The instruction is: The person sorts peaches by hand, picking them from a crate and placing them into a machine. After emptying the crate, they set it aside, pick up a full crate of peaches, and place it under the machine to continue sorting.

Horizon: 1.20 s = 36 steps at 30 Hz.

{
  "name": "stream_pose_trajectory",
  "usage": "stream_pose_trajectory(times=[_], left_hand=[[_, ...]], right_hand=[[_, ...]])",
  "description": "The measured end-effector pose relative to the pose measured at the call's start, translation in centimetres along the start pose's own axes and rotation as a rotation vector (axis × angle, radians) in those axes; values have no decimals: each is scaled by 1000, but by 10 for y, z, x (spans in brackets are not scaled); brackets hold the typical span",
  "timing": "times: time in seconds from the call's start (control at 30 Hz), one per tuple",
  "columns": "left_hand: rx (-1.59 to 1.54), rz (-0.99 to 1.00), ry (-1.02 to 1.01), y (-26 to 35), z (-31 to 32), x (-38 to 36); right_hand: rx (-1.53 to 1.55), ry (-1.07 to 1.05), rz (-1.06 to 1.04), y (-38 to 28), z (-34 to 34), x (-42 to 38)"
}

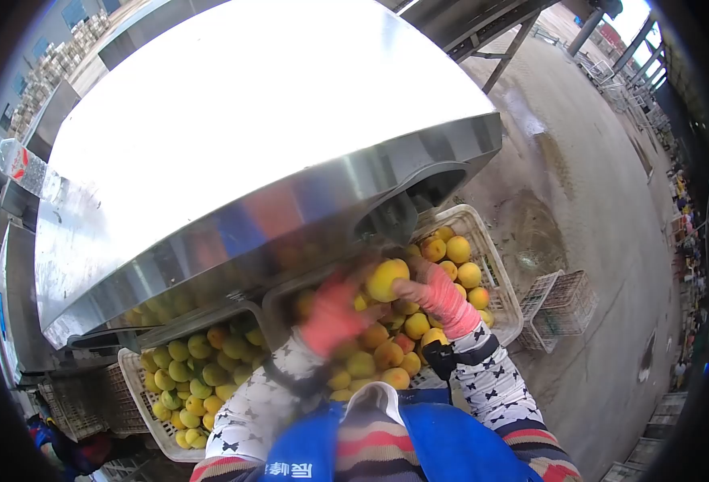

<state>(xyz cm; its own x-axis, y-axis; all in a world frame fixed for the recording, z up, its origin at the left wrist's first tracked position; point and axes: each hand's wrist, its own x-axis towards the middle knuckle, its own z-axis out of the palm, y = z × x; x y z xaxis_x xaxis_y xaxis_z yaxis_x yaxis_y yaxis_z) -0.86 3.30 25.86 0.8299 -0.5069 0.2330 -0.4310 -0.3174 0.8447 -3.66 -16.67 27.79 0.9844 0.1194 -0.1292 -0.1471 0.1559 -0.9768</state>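
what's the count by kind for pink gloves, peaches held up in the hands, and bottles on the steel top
pink gloves, left and right: 2
held peach: 1
plastic bottle: 1
total: 4

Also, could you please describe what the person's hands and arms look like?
The left hand and right hand wear coral-pink coverings, seemingly gloves with exposed fingers, though the left is blurred. White sleeve covers with black bow shapes run up the forearms, with a dark band near the right wrist. Striped sleeves in red, beige and dark tones show above.
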Motion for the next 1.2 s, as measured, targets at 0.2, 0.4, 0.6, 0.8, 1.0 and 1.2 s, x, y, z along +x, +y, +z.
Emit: stream_pose_trajectory(times=[0.2, 0.4, 0.6, 0.8, 1.0, 1.2], left_hand=[[-754, -398, 139, -18, 20, -5], [-496, -273, 14, -52, 27, -51], [-283, -419, 42, -52, 39, -49], [-595, -398, 30, -13, 17, -17], [-1353, -388, -67, 0, 29, 9], [-1251, -336, -42, 16, 28, 19]], right_hand=[[-947, 445, -270, -17, 5, 21], [-1238, 496, -367, 16, -4, 58], [-1260, 569, -509, 2, -1, 102], [-847, 109, -372, -16, 12, 11], [-820, 81, -302, 8, 10, 4], [-995, 455, -597, 15, 20, 2]])
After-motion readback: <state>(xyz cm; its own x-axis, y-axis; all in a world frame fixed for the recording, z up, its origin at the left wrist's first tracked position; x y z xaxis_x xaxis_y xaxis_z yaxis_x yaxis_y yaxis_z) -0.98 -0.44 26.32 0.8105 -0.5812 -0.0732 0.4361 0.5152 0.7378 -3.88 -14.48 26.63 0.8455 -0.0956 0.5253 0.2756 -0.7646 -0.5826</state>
